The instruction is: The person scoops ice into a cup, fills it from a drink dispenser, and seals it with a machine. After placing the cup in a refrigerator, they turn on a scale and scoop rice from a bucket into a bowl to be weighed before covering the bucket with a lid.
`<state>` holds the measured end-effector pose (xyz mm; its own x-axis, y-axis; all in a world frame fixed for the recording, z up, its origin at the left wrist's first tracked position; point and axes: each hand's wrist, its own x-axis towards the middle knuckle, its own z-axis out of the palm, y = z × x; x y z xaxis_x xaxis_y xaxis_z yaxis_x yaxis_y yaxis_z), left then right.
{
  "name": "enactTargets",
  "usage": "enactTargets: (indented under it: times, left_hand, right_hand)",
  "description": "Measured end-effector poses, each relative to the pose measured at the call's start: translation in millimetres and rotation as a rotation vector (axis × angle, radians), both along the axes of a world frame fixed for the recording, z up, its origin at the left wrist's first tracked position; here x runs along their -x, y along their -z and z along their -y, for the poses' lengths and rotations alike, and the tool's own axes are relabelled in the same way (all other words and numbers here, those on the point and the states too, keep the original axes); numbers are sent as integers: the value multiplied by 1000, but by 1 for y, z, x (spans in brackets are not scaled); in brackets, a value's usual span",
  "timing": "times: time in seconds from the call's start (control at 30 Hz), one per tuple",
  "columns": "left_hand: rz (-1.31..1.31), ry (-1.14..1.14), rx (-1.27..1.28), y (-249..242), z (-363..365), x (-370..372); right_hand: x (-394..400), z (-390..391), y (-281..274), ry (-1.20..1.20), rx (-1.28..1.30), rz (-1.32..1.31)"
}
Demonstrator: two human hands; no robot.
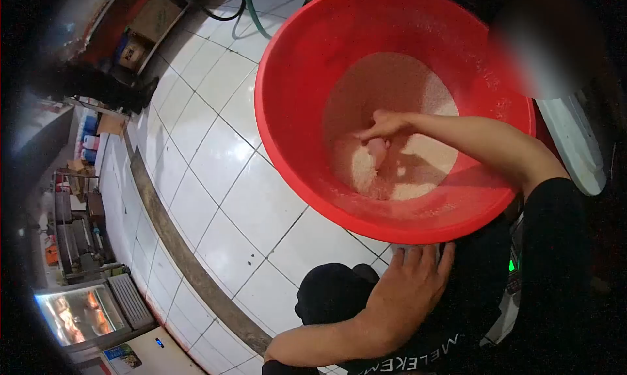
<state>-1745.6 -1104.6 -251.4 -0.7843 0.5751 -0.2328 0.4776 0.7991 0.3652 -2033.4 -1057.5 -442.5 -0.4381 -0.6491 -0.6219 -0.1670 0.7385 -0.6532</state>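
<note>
A large red tub [297, 172] holds a pale, grainy powder [424, 154]. My right hand [385, 125] reaches down into the tub from the right, its fingers curled at the powder. Against the fingers is a small pinkish shape [377, 151], partly hidden by the hand; what it is cannot be made out. Outside the tub, my left hand [415, 274] lies with its fingers spread, the tips touching the tub's near rim, and holds nothing.
White floor tiles [222, 159] lie left of the tub, crossed by a dark strip [173, 238]. A lit glass-front case [81, 316] stands at lower left. A green hose [251, 12] runs near the top. A pale panel [571, 140] sits at right.
</note>
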Motion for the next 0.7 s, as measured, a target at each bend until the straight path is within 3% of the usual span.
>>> enactTargets:
  times: [0.03,0.07,0.17,0.2,0.27,0.33,0.4,0.57,0.7]
  left_hand:
    - [2,-13,-20,-1,-2,0]
    - [0,-23,-29,-1,-4,1]
    - [-30,-24,-54,-4,-6,-4]
    - [4,-7,-51,-6,-6,-5]
    - [20,21,-49,-8,-7,-6]
    - [48,10,-28,-7,-12,-6]
    - [38,38,-49,-3,-14,-9]
    - [167,156,-43,-16,-17,-5]
    - [287,36,-39,-30,-17,-3]
  right_hand:
    - [3,-6,-4,109,133,218]
    - [11,-10,-10,100,124,216]
    - [25,-22,-35,139,419,405]
    - [22,-28,-46,133,421,387]
    - [15,-46,-66,419,616,455]
    - [18,-64,-75,369,641,486]
    - [-19,-74,-125,610,819,488]
    - [-60,-148,-169,680,1094,511]
    - [-128,-251,-199,782,1221,459]
